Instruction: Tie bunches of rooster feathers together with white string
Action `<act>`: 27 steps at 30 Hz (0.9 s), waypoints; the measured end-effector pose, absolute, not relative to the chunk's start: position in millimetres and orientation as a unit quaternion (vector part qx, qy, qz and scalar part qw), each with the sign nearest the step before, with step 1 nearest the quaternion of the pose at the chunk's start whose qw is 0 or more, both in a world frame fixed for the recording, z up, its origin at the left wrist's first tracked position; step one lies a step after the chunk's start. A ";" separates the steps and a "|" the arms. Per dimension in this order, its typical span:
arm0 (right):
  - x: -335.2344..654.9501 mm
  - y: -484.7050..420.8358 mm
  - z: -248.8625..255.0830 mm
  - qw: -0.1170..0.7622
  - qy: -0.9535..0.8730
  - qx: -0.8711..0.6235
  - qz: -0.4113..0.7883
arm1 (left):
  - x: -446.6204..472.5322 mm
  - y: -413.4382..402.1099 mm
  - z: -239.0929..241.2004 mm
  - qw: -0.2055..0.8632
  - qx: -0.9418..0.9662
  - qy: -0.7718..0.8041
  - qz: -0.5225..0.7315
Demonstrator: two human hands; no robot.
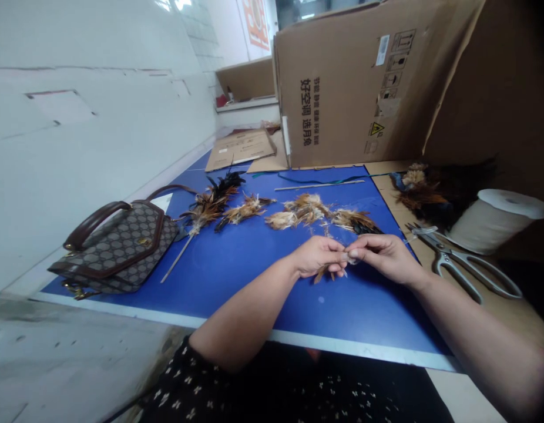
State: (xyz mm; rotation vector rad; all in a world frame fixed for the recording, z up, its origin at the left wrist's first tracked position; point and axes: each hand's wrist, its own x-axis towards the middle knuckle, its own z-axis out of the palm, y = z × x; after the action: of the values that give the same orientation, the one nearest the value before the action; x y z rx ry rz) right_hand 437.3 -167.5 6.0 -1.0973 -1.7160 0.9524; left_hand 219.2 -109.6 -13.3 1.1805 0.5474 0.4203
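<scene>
My left hand (320, 257) is closed, with brown feathers (321, 272) sticking out below its fingers. Fingertip to fingertip with it, my right hand (384, 257) pinches at the same small spot; what sits between its thumb and finger is too small to make out. Just beyond my hands lie loose piles of tan and brown feathers (305, 211) and a darker-tipped bunch (355, 220). Farther left are a small feather bunch (243, 211) and a stick (177, 258) topped with brown and black feathers (210, 205).
A patterned handbag (126, 247) stands at the left of the blue mat (254, 282). On the right are scissors (468, 267), a white spool (492, 223) and dark feathers (435, 197). A large cardboard box (342, 100) rises behind, near a thin stick (320, 185).
</scene>
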 end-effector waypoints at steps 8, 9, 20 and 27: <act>431.5 -163.9 2.9 0.478 -0.683 -0.473 0.285 | 226.0 -111.5 -17.9 0.755 0.542 0.261 0.261; 431.2 -163.5 2.0 0.482 -0.680 -0.476 0.281 | 226.0 -111.6 -17.5 0.747 0.548 0.268 0.265; 443.0 -165.9 -3.5 0.410 -0.731 -0.508 0.198 | 225.0 -103.9 -19.9 0.636 0.595 0.348 0.347; 438.8 -171.8 7.8 0.392 -0.798 -0.425 0.169 | 225.0 -104.4 -23.4 0.497 0.737 0.339 0.308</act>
State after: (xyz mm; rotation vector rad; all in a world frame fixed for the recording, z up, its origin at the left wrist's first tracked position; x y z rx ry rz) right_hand 438.8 -171.8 7.8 -1.0802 -2.0258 0.4284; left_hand 225.0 -104.4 -23.4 1.7850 0.8197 0.7450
